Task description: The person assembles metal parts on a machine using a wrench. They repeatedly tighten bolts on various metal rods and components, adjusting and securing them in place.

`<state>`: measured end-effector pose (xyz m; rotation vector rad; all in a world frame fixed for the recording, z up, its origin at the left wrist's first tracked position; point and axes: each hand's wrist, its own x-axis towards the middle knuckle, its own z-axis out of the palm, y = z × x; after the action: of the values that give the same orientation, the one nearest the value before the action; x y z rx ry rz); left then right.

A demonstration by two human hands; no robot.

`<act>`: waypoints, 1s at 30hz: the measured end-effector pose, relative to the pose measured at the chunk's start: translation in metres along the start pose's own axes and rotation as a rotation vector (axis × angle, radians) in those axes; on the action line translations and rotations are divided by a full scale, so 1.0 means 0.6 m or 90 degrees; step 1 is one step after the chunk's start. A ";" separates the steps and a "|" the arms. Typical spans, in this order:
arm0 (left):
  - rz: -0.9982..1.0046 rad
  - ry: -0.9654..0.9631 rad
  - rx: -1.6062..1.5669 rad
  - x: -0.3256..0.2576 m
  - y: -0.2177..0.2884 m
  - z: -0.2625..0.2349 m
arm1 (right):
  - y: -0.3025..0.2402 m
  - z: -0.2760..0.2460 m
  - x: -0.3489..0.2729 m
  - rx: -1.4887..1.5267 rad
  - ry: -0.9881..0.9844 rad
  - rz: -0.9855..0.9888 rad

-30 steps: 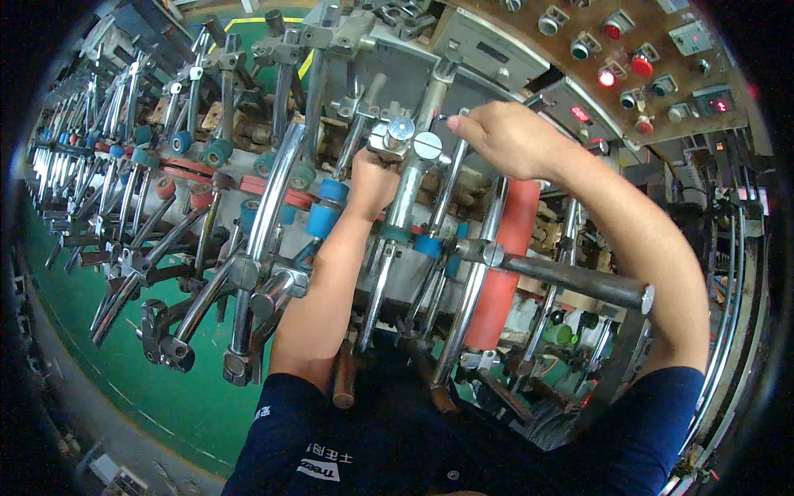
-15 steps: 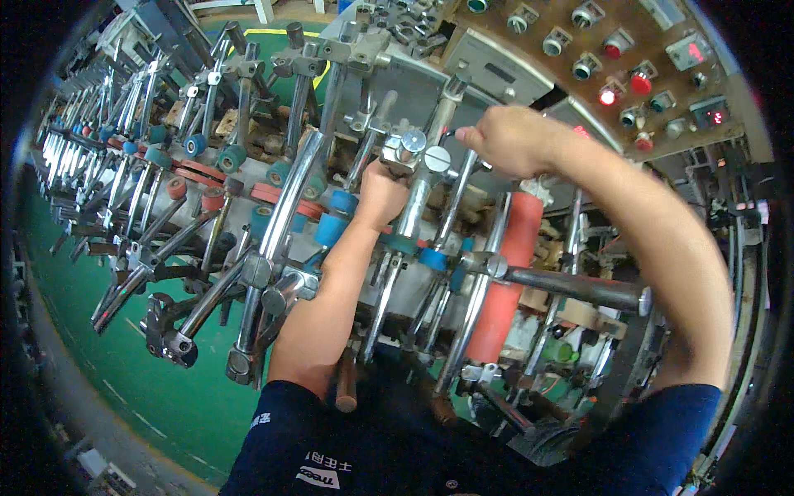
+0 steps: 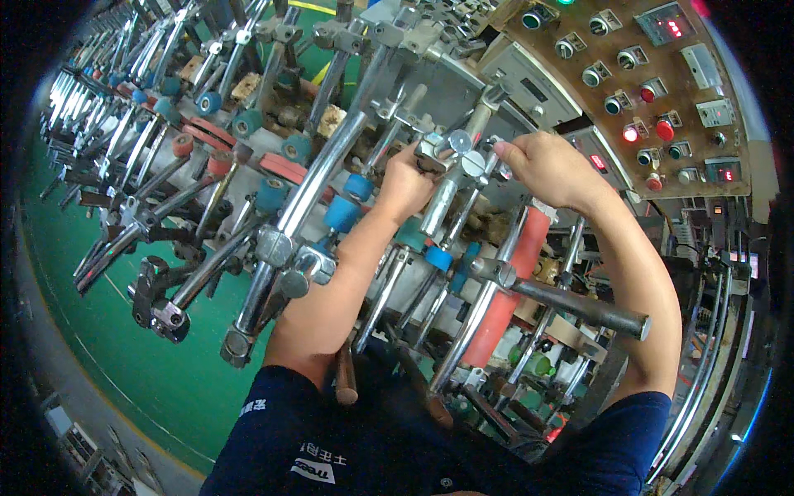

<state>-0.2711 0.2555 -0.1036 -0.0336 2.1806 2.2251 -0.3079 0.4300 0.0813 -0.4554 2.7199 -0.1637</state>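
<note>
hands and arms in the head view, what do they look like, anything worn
Both hands, left hand and right hand, are bare: no gloves, rings or watch visible. The forearms are bare too. Short dark navy sleeves cover the upper arms, with small white printed markings on the left one.

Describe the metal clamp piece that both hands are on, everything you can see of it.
The clamp is a bright, silvery metal fitting with round flat-headed knobs, set on a slanted steel rod in the machine. It sits below the control panel and above blue rollers. The left hand grips it from the left; the right hand touches its right side with its fingers. Its rear is hidden.
</note>
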 end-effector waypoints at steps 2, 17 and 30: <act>-0.010 -0.017 0.040 -0.004 0.002 -0.005 | 0.003 0.002 -0.005 0.029 -0.027 0.015; 0.053 0.051 0.029 -0.008 -0.014 -0.005 | 0.023 -0.002 -0.002 0.147 -0.045 -0.012; 0.183 0.102 -0.032 -0.063 -0.011 -0.017 | 0.013 0.025 0.018 0.204 0.135 -0.038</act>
<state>-0.2333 0.2451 -0.1094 0.1117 2.3422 2.5093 -0.3140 0.4330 0.0620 -0.4466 2.8094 -0.6875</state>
